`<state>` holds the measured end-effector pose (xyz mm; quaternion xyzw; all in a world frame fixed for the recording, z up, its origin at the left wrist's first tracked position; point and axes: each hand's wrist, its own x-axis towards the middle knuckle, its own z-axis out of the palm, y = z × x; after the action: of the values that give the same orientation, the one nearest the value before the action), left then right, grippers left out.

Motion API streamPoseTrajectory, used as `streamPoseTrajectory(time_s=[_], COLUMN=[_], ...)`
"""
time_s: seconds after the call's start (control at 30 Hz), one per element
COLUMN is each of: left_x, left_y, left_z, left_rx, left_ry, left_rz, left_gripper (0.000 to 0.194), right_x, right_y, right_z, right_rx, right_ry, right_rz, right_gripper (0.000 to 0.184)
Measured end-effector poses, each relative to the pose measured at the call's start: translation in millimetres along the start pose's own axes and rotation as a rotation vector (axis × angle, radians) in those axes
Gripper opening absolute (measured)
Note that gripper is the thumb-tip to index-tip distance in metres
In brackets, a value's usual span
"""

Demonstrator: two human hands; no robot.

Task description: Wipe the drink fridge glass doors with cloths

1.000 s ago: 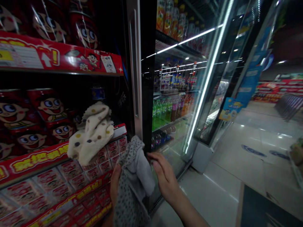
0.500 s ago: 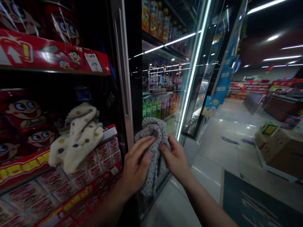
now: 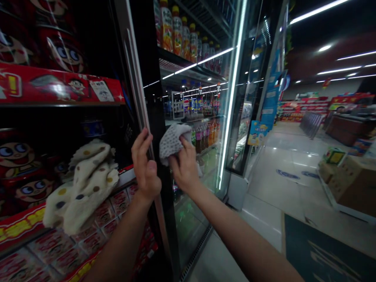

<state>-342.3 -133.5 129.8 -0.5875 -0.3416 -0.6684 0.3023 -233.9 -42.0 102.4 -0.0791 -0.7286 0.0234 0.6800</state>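
My right hand (image 3: 183, 166) is closed on a grey speckled cloth (image 3: 172, 141) and presses it against the glass door (image 3: 190, 129) of a drinks fridge. My left hand (image 3: 144, 166) grips the door's long metal handle (image 3: 138, 102) at the fridge's left edge, fingers wrapped round it. Bottles stand in rows on the lit shelves behind the glass.
A cream cloth with coloured dots (image 3: 84, 182) lies on the red shelf (image 3: 58, 84) of cartoon-faced packs at left. More fridge doors (image 3: 258, 90) run down the aisle. Cardboard boxes (image 3: 349, 176) sit on the shiny floor at right, a dark mat (image 3: 323, 250) near my feet.
Both hands rose from low by the fridge's base. The left hand let go of the grey cloth and took the door handle; the right hand lifted the cloth onto the glass.
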Motion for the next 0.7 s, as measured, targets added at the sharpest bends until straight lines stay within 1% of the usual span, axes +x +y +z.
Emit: streamPoseTrajectory(time_s=[0.07,0.1,0.2,0.27,0.3,0.33,0.37,0.4,0.43,0.5,0.57,0.6,0.63,0.67,0.7], left_x=[-4.9,-7.5,-13.5,-16.8,-18.5,-20.4,-22.3,-24.2,-26.0,-28.6,-30.1,-30.5,-30.8,-30.9,-31.0], left_y=[-2.8,-2.2,0.3,-1.4,-3.3,-5.6,-8.0,-10.3,-12.2,-15.0,-16.7,-17.5,-18.3,-19.0,-19.6], left_z=[6.4,7.8,7.6,6.3,5.7,5.1,4.7,4.3,4.0,3.4,2.7,2.3,1.9,1.6,1.4], left_rx=[-0.019,-0.021,-0.020,-0.083,-0.119,-0.144,-0.148,-0.136,-0.114,-0.081,-0.068,-0.062,-0.053,-0.038,-0.021], left_ry=[0.023,0.035,0.053,0.042,0.041,0.045,0.043,0.042,0.037,0.043,0.042,0.035,0.025,0.013,0.001], left_rz=[0.002,-0.016,-0.122,-0.226,-0.272,-0.305,-0.330,-0.346,-0.356,-0.345,-0.344,-0.337,-0.326,-0.308,-0.286], left_gripper=[0.051,0.051,0.052,0.053,0.056,0.062,0.068,0.073,0.077,0.077,0.074,0.072,0.072,0.073,0.075], right_x=[-5.4,-7.4,-8.9,-5.9,-3.0,0.7,5.4,11.0,17.4,32.1,48.2,56.3,63.9,70.8,76.4], right_y=[-2.8,-3.2,5.4,24.9,40.1,59.2,81.8,107.3,134.8,189.8,236.0,252.9,264.7,270.7,270.8], right_z=[17.5,22.7,28.2,28.3,28.0,27.2,25.6,22.7,18.1,4.1,-14.1,-22.8,-30.1,-35.1,-37.3], right_rx=[-0.064,-0.082,-0.081,-0.064,-0.057,-0.056,-0.061,-0.065,-0.067,-0.063,-0.068,-0.075,-0.084,-0.091,-0.097], right_ry=[-0.051,-0.078,-0.155,-0.193,-0.195,-0.178,-0.144,-0.096,-0.039,0.053,0.090,0.096,0.097,0.094,0.090], right_rz=[-0.114,-0.143,-0.213,-0.276,-0.290,-0.271,-0.204,-0.084,0.071,0.383,0.579,0.636,0.673,0.700,0.712], right_gripper=[0.051,0.054,0.053,0.049,0.048,0.049,0.050,0.052,0.054,0.056,0.057,0.057,0.058,0.057,0.056])
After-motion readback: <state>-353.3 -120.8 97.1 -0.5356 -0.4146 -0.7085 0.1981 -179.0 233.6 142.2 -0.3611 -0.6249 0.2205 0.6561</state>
